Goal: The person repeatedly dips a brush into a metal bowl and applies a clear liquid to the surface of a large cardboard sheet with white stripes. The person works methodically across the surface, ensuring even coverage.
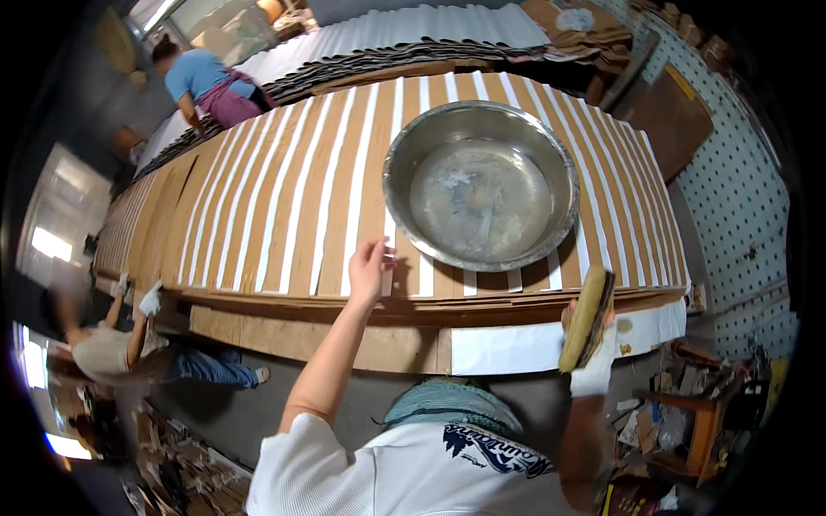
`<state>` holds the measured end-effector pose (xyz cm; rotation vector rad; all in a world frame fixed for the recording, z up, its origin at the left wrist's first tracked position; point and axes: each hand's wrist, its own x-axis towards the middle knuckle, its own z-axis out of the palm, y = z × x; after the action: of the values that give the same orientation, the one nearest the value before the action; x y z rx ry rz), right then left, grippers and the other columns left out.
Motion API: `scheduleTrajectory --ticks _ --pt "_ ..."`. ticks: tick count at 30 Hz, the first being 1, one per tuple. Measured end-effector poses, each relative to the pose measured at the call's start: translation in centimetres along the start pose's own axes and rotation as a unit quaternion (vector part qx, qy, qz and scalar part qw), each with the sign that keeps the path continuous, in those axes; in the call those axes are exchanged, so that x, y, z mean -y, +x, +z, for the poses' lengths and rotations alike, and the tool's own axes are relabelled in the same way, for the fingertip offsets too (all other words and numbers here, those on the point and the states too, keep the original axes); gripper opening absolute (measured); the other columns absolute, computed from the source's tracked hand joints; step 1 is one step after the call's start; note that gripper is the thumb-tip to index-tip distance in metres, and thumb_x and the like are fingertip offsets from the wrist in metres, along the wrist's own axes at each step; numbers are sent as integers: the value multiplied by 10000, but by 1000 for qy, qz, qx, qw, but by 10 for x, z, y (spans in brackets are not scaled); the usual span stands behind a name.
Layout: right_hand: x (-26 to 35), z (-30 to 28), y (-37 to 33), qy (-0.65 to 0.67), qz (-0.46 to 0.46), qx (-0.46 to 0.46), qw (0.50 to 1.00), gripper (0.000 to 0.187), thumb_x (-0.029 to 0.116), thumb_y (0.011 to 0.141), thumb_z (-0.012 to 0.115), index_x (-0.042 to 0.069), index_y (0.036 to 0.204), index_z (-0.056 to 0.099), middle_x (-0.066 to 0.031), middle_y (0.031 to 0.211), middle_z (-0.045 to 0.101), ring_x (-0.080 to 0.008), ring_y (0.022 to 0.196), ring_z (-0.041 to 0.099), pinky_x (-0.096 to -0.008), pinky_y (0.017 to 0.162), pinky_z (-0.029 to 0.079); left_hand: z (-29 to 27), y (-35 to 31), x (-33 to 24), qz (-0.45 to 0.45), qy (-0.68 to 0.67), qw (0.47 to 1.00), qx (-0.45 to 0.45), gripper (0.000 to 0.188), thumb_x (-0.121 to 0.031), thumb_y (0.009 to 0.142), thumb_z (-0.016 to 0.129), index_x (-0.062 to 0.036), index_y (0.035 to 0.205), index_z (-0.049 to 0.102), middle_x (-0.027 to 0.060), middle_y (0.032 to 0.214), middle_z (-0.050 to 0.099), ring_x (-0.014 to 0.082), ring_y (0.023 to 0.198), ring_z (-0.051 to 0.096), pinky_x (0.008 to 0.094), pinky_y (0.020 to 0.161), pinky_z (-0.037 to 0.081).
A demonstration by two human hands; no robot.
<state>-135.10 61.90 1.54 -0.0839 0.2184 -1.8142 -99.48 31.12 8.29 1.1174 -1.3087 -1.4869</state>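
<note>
In front of me my left hand point(370, 265) hovers bare near the table's front edge, left of the metal basin. Its fingers are loosely bent and hold nothing. My right hand point(594, 365) wears a white glove and grips a wide brush point(587, 320), a long yellowish block with a dark side. The brush is held tilted just off the front edge; its far side and some of my fingers are hidden. A large round steel basin point(394, 202) stands on the tabletop with cloudy liquid in it. Brown sheets with white strips point(297, 189) lie overlapped across the table.
At left a person in white gloves point(120, 348) stands by the table's end. Another person in a blue top point(202, 77) leans over a far table with layered sheets point(413, 34). Scraps and a wooden stool point(705, 430) lie at lower right, beside a dotted wall panel point(731, 189).
</note>
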Motion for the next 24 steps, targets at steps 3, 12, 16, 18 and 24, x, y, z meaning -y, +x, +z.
scheduleTrajectory --ticks 3,12,16,18,24 --pt "7 74 48 -113 -34 -107 987 538 372 947 625 2 1313 491 -196 1183 615 -326 1056 650 -458 867 596 8 13 -27 -42 -17 997 -60 389 -306 1029 510 -47 1319 528 78 1126 656 127 965 628 284 751 551" --pt "12 134 173 -203 -88 -198 955 481 352 986 556 43 1353 510 -137 1237 626 -270 1089 639 -431 942 546 5 87 -17 -93 -162 980 67 166 -106 940 622 -102 1096 566 -64 819 506 52 619 401 238 601 356" --pt "10 123 202 -216 -96 -213 948 398 318 970 576 50 1265 590 -112 1222 630 -223 1112 608 -368 985 493 -1 87 -28 -107 -130 984 57 256 -65 905 646 -100 1148 572 7 1016 648 88 806 595 282 765 494" --pt "9 136 204 -275 -102 -185 938 430 339 966 580 29 1263 585 -98 1219 631 -179 1103 607 -322 967 495 -2 85 -30 -78 -123 988 58 257 -62 892 662 -82 1135 580 39 1053 655 164 950 634 344 834 518" --pt "48 99 204 -130 -106 -147 975 327 247 956 638 27 1198 623 -76 1136 680 -168 997 657 -320 894 548 50 44 -63 12 -84 995 59 278 -14 871 665 -57 1133 582 32 1023 648 141 941 603 294 837 478"
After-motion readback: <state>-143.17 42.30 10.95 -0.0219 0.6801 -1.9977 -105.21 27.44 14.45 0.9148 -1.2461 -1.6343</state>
